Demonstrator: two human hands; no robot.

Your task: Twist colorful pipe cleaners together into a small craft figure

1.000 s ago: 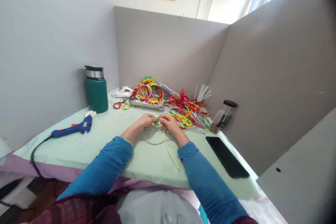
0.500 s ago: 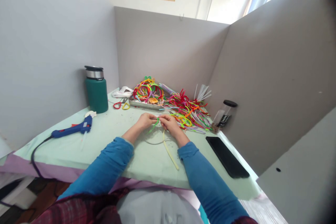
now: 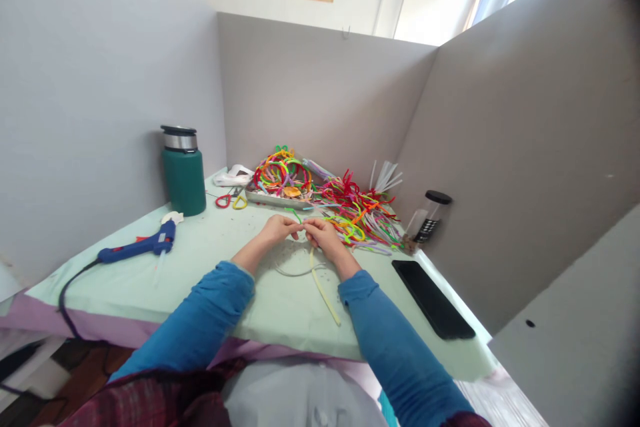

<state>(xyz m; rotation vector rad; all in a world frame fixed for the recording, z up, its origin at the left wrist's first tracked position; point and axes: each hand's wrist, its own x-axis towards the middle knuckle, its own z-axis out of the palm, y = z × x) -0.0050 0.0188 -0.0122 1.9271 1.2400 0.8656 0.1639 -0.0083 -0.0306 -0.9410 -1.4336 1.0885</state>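
Left hand: The grip of our left hand [image 3: 277, 230] has thumb and fingers pressed together, pinching the green strip [image 3: 294, 214].
Right hand: The grip of our right hand [image 3: 323, 235] pinches at the same place; how much it holds is hidden from us.
Green strip: It is between both hands, over the counter [image 3: 215, 260], with one end sticking up. If our pinch becomes loose, we think it could spring away.
Grey hoop: The thin grey hoop [image 3: 295, 274] shows its curve below the hands; an uneven pull could bend it.
Yellow strip: The yellow strip [image 3: 325, 291] runs from under the right hand; our wrist could drag it.
Pile: The colourful pile [image 3: 363, 210] is near the right hand, so ends could tangle.
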